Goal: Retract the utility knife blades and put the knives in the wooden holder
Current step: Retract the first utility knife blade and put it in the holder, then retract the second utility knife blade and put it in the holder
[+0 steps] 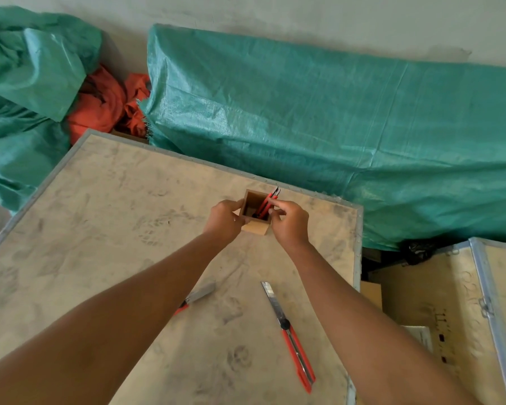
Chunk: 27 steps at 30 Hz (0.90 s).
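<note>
A small square wooden holder (pixel 256 228) stands near the far edge of the crate top. Red utility knives (pixel 265 204) lean inside it, their ends sticking out at the upper right. My left hand (pixel 225 220) grips the holder's left side. My right hand (pixel 289 222) pinches one red knife in the holder between thumb and fingers. Two more red knives lie on the crate nearer me: one (pixel 288 334) with its long silver blade extended, and one (pixel 197 296) partly hidden under my left forearm, blade also out.
The work surface is a dusty plywood crate top (pixel 100 229) with metal edging. Green tarpaulin (pixel 333 127) covers bulky things behind it, with orange cloth (pixel 105 103) at the back left. A second plywood crate (pixel 450 302) stands lower at the right, across a gap.
</note>
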Motion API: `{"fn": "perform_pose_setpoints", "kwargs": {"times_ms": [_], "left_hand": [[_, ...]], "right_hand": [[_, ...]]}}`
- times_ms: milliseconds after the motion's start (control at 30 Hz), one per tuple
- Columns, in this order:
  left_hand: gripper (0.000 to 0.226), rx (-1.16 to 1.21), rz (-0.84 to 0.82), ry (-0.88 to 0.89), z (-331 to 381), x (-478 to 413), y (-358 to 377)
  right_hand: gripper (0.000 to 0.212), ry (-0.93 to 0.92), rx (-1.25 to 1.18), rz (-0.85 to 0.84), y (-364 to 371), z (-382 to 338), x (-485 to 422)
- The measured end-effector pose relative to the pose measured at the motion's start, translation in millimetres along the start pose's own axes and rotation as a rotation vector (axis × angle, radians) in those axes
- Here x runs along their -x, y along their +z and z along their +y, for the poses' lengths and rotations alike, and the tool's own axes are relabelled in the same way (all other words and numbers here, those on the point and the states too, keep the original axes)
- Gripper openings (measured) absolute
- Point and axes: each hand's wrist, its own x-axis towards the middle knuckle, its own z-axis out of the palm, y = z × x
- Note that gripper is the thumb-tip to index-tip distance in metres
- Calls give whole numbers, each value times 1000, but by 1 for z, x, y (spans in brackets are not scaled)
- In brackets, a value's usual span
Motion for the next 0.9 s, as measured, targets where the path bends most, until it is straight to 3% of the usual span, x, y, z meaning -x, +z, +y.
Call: {"fn": "perform_pose_setpoints", "kwargs": {"times_ms": [267,533,700,900], "left_hand": [[46,42,21,5,-14,30,-14],[33,118,66,-158,-83,111,-61],[38,35,44,-228,-142,160,-75],[54,-237,-78,-241,-187,194,-70]], "right_hand": [[28,-30,-40,41,2,-10,41],[26,142,-148,-206,51,-39,123],[25,192,-151,-386,97,-51,166],[36,268,-61,-461,138,-53,201]]}}
